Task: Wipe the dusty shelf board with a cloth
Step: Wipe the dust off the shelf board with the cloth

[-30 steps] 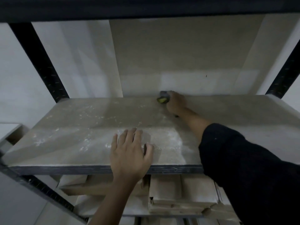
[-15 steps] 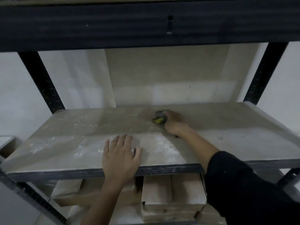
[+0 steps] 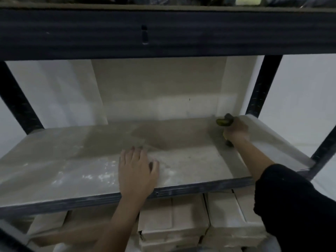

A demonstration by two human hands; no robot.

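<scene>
dusty board [image 3: 72, 160], cloth [image 3: 224, 121] at its far right corner under the right hand [image 3: 236, 129].
right hand curls round the yellow-green and dark cloth, pressing it to the board by the back edge near the right post [image 3: 261, 84]; left hand [image 3: 136, 171] lies flat, fingers straight and holding nothing, near the front edge in the middle, well apart from the cloth. pale dust streaks show left of the left hand; a darker band runs from mid-board to the cloth. black beam [image 3: 163, 31] overhead, pale boxes [image 3: 181, 224] on the level below, white wall [image 3: 300, 88] behind.
</scene>
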